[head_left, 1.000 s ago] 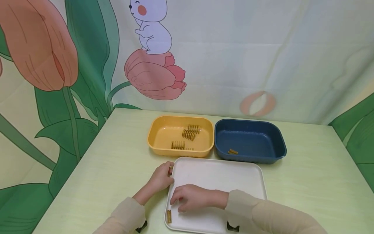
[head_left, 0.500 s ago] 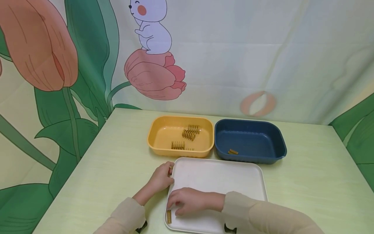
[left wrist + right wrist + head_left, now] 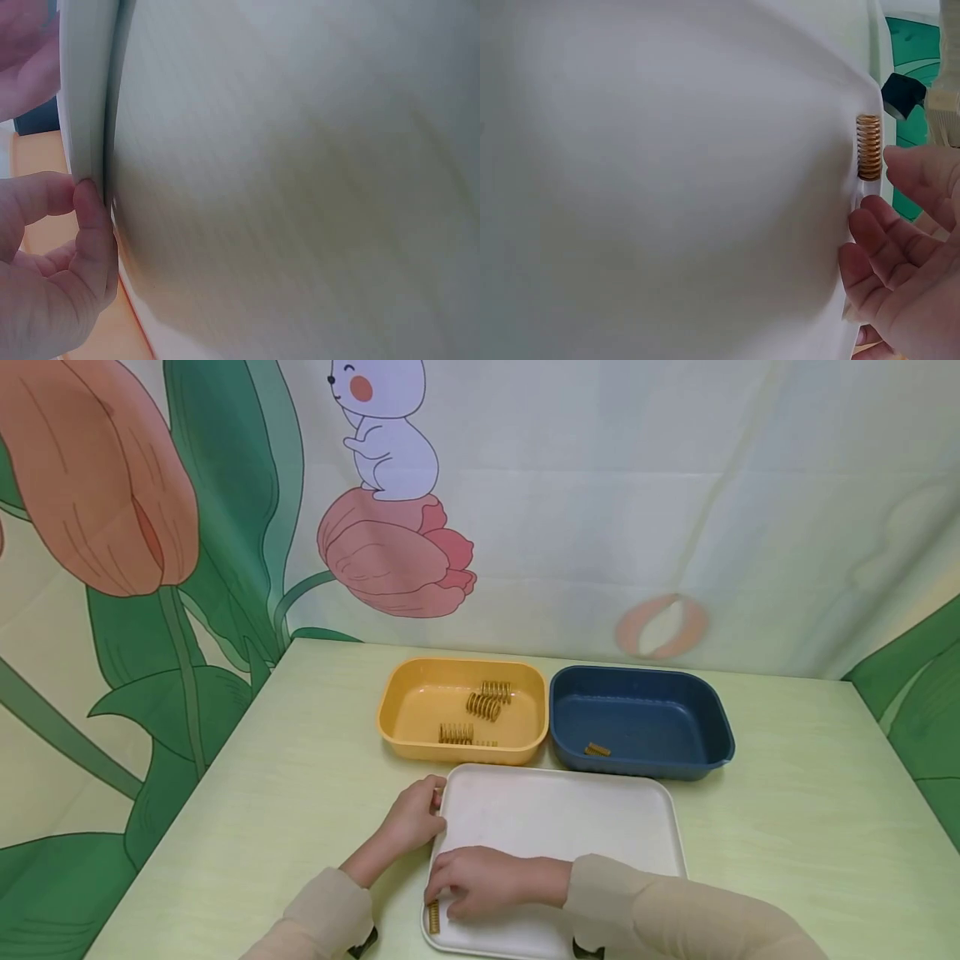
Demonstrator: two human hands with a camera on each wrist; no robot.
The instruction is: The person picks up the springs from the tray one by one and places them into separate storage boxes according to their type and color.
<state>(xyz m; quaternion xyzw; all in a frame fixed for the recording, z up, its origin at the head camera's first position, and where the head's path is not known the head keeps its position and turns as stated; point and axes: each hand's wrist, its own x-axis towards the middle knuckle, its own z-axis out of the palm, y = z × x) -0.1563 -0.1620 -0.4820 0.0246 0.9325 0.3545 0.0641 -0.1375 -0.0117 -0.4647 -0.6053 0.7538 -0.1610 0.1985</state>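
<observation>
A white tray (image 3: 570, 810) lies on the table, and my left hand (image 3: 411, 814) grips its left edge. In the left wrist view, thumb and fingers (image 3: 91, 210) pinch the tray's rim. One brass coil spring (image 3: 869, 148) lies along the tray's rim, in the near left corner as the head view shows it. My right hand (image 3: 483, 883) hovers low over the tray, its loosely bent fingers right at the far end of the spring. In the right wrist view, thumb and fingers stand apart beside the spring, with nothing held.
Behind the tray, a yellow bin (image 3: 465, 755) contains several larger brass springs (image 3: 483, 707). Touching its right side is a navy bin (image 3: 637, 767) with a small brass spring (image 3: 597, 749) inside. A printed cloth (image 3: 555, 527) hangs at the table's back edge.
My right hand has moved left and toward the near side, its fingertips coming up to the spring in the tray. The left hand keeps its grip on the tray's edge.
</observation>
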